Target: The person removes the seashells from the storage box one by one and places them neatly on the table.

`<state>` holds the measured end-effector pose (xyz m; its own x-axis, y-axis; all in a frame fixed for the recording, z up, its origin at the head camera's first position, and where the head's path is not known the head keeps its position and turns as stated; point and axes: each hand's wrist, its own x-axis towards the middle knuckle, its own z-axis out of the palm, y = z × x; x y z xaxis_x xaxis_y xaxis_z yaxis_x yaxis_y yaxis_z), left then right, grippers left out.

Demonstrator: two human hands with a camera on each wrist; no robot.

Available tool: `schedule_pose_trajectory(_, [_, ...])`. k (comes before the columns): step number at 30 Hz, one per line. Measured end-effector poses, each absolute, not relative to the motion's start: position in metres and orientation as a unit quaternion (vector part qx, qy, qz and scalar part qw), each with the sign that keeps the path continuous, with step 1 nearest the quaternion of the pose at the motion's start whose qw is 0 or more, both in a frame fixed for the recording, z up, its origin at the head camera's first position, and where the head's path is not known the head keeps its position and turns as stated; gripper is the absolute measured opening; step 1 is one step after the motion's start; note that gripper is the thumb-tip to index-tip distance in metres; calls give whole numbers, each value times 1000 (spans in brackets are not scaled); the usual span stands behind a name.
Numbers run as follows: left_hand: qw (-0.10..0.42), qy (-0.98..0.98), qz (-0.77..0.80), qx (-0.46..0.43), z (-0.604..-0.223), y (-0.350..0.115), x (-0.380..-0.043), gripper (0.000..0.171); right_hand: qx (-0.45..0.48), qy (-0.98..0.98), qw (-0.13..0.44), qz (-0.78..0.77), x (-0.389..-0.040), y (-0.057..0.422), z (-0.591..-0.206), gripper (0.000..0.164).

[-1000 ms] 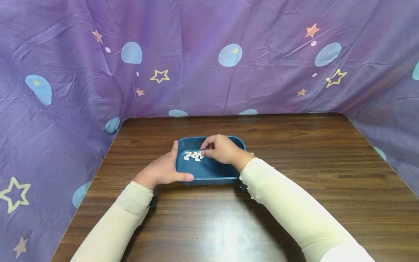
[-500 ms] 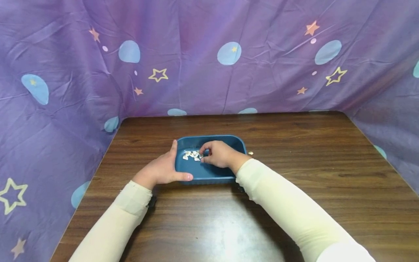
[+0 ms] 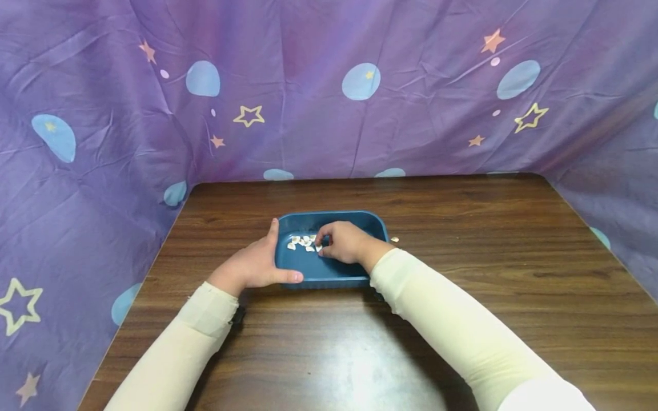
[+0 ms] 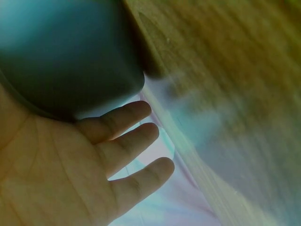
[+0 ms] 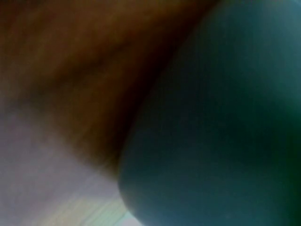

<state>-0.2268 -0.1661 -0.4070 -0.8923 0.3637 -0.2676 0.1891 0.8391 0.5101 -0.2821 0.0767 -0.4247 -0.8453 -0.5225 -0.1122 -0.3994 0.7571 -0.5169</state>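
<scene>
A blue rectangular basin (image 3: 329, 281) stands on the wooden table. Several small white pieces with tan patches, shell-like in look, lie in its left half (image 3: 301, 241); their exact kind is too small to tell. My left hand (image 3: 252, 265) braces the basin's left end, its thumb along the near rim and a finger at the far corner. In the left wrist view, that hand's fingers (image 4: 136, 143) extend straight beside the basin wall (image 4: 70, 61). Inside the basin, my right hand (image 3: 344, 242) pinches a small white piece (image 3: 319, 249) between thumb and forefinger. The right wrist view shows only the blurred basin wall (image 5: 211, 132).
One small pale piece (image 3: 394, 240) lies on the table (image 3: 462, 245) just right of the basin. A purple curtain (image 3: 308, 114) with stars and blue spots hangs behind the table and along both sides.
My right hand has lowered slightly toward the basin floor, and its fingertips have come together around a white piece. The left hand stays in place on the basin.
</scene>
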Motion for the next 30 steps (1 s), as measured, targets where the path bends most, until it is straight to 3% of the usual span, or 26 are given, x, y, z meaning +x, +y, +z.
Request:
schedule_pose_trajectory(5, [179,942,246,140,-408,-167,-225,145,-257,926,123,-249,-281,76,-423,8])
schedule_pose_trajectory(30, [178,943,243,141,-406,-165,-226,144,-245,924,149,-253,-279,77,-422,13])
